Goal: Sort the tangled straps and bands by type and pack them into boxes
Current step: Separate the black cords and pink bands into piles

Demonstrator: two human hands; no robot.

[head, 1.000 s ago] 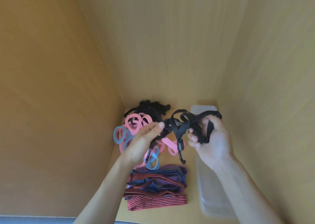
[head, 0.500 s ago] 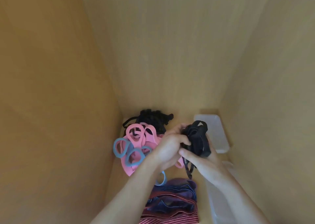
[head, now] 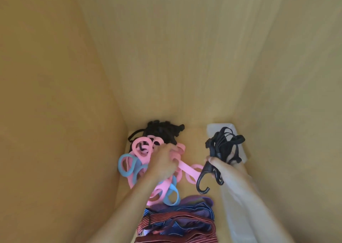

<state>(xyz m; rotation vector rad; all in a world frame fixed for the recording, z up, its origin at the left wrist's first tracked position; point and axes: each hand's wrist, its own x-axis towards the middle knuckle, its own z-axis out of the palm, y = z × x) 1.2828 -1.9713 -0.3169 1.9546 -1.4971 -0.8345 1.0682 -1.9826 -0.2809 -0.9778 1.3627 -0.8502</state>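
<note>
Right hand [head: 221, 164]: clenched round a black bungee cord bundle [head: 224, 143], with the loops bunched above the fist. One hook [head: 202, 181] dangles below the fist on the thumb side, and a second hook tip shows just beside it.

The bundle is off the tabletop [head: 193, 137]. It overlaps a clear plastic box [head: 224, 129] just beyond the fingers (can't tell if it touches).

Left hand [head: 163, 164]: back of the hand faces up. The fingers curl down into the pink bands [head: 142, 146] and grip them. One pink strip runs out from under the knuckles toward the right hand.

- Blue bands [head: 127, 164] are mixed into the same heap. One is just left of the left hand, and another is beside the left wrist on its right.
- A black cord pile [head: 166, 131] lies beyond the left hand's fingertips, touching the pink heap.
- Striped elastic bands [head: 175, 222] (red, blue and purple) sit between the two forearms, on the near side of both hands.
- A second clear box [head: 238, 217] lies under the right forearm, partly hidden by it.
- Wooden panels [head: 166, 58] close in the work area to the left of, beyond and to the right of both hands.
</note>
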